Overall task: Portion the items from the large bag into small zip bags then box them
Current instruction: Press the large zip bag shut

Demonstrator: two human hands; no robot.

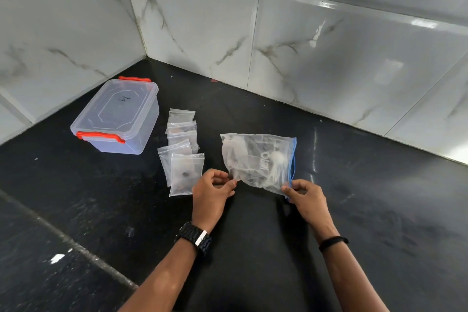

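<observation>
A: Starting at the left, we see the clear plastic box (117, 119) sitting on the black countertop (354, 210), close to the marble-tiled wall (329, 58). Its lid is on, and the orange latches (101, 136) show at the near and far ends.

B: Just right of the box we have the small zip bags (182, 149), several of them lying flat in a loose overlapping line that runs toward us. The nearest one holds something small and dark; what the others contain we cannot tell.

A: Next comes our left hand (211, 189), with a black watch (195, 237) on the wrist. Its fingers are curled, and the thumb and fingertips pinch the near left corner of the large bag (258, 159). The hand's outer edge lies just beside the nearest small bag, perhaps touching it.

B: The large bag lies on the counter between our hands, well apart from the box. It is clear, with a blue zip strip (293, 157) along its right edge, and pale and dark items show through the plastic; we cannot make them out singly.

A: Farthest right, our right hand (305, 197) pinches the bag's near right corner at the blue strip, fingers curled tight around it. A thin black band (333, 242) circles that wrist.
</observation>
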